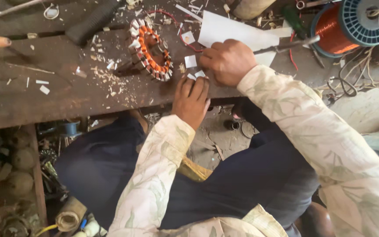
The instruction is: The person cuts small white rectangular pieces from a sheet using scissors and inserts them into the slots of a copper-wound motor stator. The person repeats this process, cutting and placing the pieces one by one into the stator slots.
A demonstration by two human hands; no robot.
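Two hands work at the near edge of a dark wooden bench [44, 94]; the left hand [191, 100] lies palm down with its fingers close together, their tips pressing on two small white paper slips [197, 74] at the bench edge; the right hand [228, 61] is curled into a loose fist just beyond it, and what it pinches I cannot tell; a third small white square [190, 61] lies just left of the right hand's knuckles. One large white paper sheet [231, 30] lies behind the right hand, its long axis running left to right. One stator [151, 52], a ring wound in orange copper with white slot papers, leans on its edge just left of the hands, its open face turned toward the right and the viewer. One spool of copper wire [352, 24] lies on its side at the far right, its blue flange facing the viewer. White scraps litter the bench around the stator.
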